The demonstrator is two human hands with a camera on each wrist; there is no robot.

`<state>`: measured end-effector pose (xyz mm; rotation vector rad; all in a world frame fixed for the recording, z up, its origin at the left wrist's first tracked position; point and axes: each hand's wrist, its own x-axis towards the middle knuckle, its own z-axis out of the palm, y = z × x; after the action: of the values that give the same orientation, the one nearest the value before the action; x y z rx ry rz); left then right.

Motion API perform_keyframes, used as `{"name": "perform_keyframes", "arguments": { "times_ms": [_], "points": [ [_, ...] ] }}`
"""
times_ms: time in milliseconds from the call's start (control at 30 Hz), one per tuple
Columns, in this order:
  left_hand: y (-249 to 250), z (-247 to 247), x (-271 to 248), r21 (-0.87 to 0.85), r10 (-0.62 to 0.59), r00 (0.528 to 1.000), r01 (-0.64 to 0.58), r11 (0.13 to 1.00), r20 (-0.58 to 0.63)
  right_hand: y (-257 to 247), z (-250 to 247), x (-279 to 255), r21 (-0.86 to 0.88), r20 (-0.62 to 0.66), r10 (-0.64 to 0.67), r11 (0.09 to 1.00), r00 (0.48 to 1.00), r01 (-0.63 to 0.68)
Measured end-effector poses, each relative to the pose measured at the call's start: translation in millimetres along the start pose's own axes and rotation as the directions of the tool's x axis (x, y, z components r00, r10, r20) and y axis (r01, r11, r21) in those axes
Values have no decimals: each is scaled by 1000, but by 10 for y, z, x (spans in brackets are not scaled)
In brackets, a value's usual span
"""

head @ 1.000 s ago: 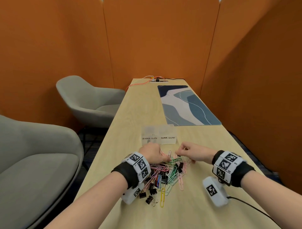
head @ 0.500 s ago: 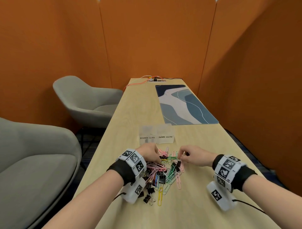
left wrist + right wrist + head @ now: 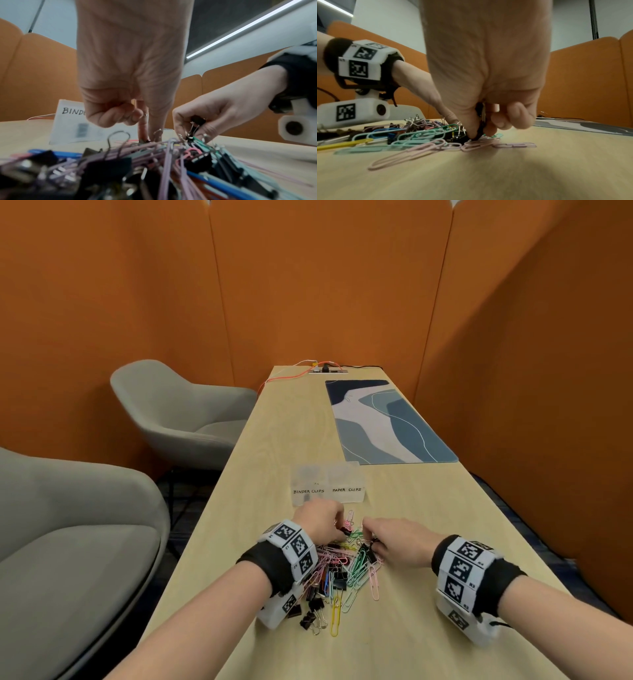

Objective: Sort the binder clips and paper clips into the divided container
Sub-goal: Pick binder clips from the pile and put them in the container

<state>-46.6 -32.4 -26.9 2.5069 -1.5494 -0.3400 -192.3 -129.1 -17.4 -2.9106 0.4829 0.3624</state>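
Observation:
A heap of coloured paper clips and black binder clips lies on the table in front of me. Just beyond it stands the clear divided container, labelled BINDER CLIPS on the left and PAPER CLIPS on the right. My left hand is at the heap's far left edge; its thumb and forefinger pinch a small black binder clip there, the other fingers curled. My right hand reaches into the heap's right side and pinches a black binder clip, also seen in the left wrist view.
A blue patterned mat lies on the far right of the table, with a socket strip and orange cables at the far end. Two grey armchairs stand left of the table. Orange partition walls close in the space.
My right hand has drawn back from the heap's far edge to its right side, where it pinches a binder clip. The left hand has stayed at the far left edge.

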Motion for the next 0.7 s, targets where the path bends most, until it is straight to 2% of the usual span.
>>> {"name": "perform_keyframes", "arguments": {
  "times_ms": [233,433,600,700],
  "points": [
    [-10,-17,20,-10,2,997,-1,1000,75,72,-107,63,227,66,59,971,996,-73],
    [-68,-30,-5,-47,38,993,-33,998,116,121,-206,59,545,75,166,819,983,-180],
    [-67,-73,-32,70,114,977,-128,989,180,84,-233,49,651,23,191,742,981,-159],
    [-69,-42,-45,152,158,974,-183,971,165,51,-239,50,672,12,192,725,981,-150]
  ]
}}
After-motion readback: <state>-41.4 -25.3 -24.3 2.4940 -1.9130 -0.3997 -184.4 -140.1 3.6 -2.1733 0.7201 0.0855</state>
